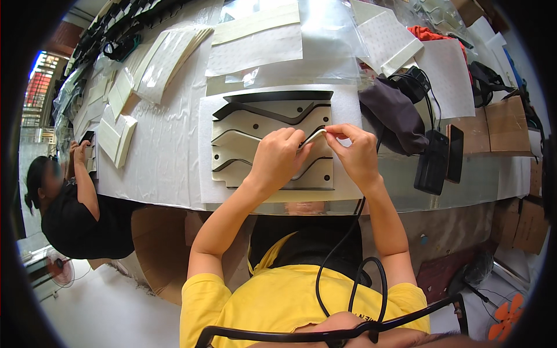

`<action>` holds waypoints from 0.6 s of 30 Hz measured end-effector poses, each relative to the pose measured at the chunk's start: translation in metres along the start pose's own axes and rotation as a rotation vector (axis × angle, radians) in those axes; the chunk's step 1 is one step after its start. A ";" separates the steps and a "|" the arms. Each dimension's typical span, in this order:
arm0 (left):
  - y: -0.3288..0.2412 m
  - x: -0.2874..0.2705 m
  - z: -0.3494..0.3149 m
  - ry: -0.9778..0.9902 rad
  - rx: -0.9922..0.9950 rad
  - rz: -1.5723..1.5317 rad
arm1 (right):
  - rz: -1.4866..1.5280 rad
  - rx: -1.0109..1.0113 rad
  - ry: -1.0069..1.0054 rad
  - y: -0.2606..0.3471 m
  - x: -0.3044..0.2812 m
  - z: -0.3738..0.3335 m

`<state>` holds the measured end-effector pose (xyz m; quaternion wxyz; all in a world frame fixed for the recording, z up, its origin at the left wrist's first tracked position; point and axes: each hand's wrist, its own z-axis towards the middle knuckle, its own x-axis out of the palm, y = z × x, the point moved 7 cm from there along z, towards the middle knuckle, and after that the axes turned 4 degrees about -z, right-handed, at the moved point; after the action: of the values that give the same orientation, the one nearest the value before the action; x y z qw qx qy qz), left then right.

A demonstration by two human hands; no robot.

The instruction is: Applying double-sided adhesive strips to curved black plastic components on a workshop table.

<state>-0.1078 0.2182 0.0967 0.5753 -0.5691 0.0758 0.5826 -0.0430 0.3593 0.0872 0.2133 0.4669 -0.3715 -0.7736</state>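
A cream-coloured flat panel [272, 109] with dark zigzag ridges and small round holes lies in front of me on a white foam sheet [205, 145]. Over its right half, both hands hold a thin pale strip [315, 137]. My right hand [355, 152] pinches the strip's upper right end between thumb and fingertips. Curled fingers of my left hand [277, 155] close on its lower left end, which they partly hide. Whether the strip touches the panel I cannot tell. Part of the panel's middle is hidden under my left hand.
Pale packed panels [168, 61] and wrapped sheets [255, 43] cover the table's far side. To the right are a dark cloth [393, 113], a black power bank [431, 165], a phone [455, 152] and cardboard boxes [507, 124]. A black cable [332, 252] hangs before me. Another person [87, 214] sits at left.
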 end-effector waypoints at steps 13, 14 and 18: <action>0.000 0.003 0.007 -0.024 -0.049 0.004 | 0.031 0.169 0.025 -0.005 0.002 0.003; 0.000 0.004 0.009 0.004 -0.087 0.026 | 0.033 0.167 0.025 -0.006 0.002 0.004; 0.002 0.020 0.020 0.126 -0.159 0.153 | -0.070 0.137 0.040 -0.009 -0.002 0.006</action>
<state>-0.1146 0.2441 0.0875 0.4763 -0.6408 0.1086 0.5922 -0.0474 0.3688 0.0837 0.1612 0.5085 -0.4027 -0.7438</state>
